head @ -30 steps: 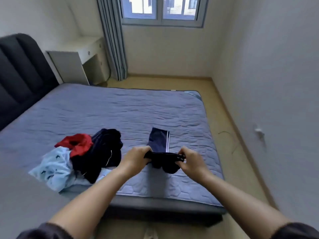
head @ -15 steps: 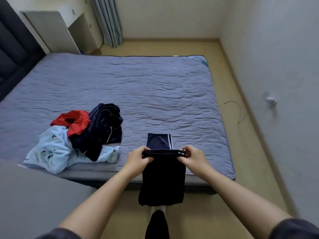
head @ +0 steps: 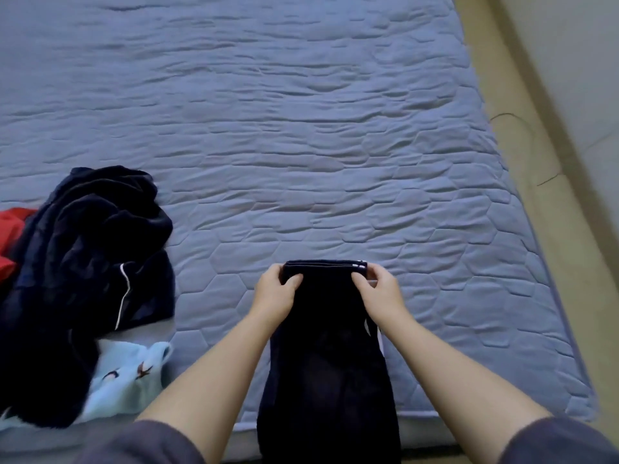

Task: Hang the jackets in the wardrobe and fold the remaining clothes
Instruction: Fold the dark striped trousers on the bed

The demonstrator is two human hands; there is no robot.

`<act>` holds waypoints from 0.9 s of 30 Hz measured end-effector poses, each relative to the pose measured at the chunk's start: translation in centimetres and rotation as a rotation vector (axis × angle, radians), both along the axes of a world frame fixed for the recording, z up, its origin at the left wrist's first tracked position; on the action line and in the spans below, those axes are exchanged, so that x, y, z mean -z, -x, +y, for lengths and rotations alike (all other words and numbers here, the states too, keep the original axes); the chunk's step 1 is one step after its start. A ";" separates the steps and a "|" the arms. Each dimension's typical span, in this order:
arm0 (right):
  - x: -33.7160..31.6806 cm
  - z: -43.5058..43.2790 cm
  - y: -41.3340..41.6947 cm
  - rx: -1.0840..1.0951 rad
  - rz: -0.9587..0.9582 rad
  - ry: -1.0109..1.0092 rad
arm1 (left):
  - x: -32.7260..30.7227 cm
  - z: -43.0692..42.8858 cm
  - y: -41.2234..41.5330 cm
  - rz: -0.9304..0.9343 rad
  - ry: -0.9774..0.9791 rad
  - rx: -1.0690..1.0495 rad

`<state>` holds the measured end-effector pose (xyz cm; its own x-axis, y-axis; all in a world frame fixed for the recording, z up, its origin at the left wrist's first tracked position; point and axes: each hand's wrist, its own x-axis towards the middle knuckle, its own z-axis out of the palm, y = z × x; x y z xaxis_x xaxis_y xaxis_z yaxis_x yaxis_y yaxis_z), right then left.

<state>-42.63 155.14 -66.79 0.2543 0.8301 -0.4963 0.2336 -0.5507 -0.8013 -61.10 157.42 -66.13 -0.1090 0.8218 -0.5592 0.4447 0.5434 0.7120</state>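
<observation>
**Holding folded dark trousers at the near edge of a bed**

Looking down from head height onto a blue-grey quilted bed cover [head: 301, 145]. Lying toward the bed's near right corner: dark trousers [head: 328, 346], navy to black, folded into a long narrow strip. Long axis running straight away from the viewer, far end pointing toward the far side of the bed, near end draping over the mattress edge and out of view at the bottom. Layered at the far end, with several fabric edges stacked and small white stripe ends showing at the right corner. Thin white stripe also visible lower down the right side.

Gripped at that far end by both hands: left hand [head: 274, 293] curled round the left corner, thumb on top. Right hand [head: 378, 296] pinching the right corner the same way. Unclear whether the held end rests on the cover or sits just above it.

Well apart to the left, heaped on the bed: a crumpled dark navy garment [head: 93, 249] with thin white piping, lying over a light blue garment [head: 127, 373] printed with small birds. Touching it at the left frame edge, a red garment [head: 10, 236]. Beyond the bed's right side, tan floor [head: 552, 195].
</observation>
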 end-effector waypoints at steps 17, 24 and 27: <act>4.8 2.5 -0.5 -0.158 0.171 0.349 | 6.0 -0.3 0.3 -0.131 0.263 -0.058; 6.5 1.7 -0.1 -0.160 0.170 0.325 | 7.5 -0.9 0.4 0.148 0.127 -0.018; 9.1 2.8 0.6 -0.242 -0.231 0.216 | 9.3 -0.1 0.0 0.452 0.010 0.030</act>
<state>-43.27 157.94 -75.88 0.1897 0.7623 -0.6188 0.5374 -0.6081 -0.5843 -61.12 157.28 -75.40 -0.3203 0.8232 -0.4688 0.7257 0.5313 0.4371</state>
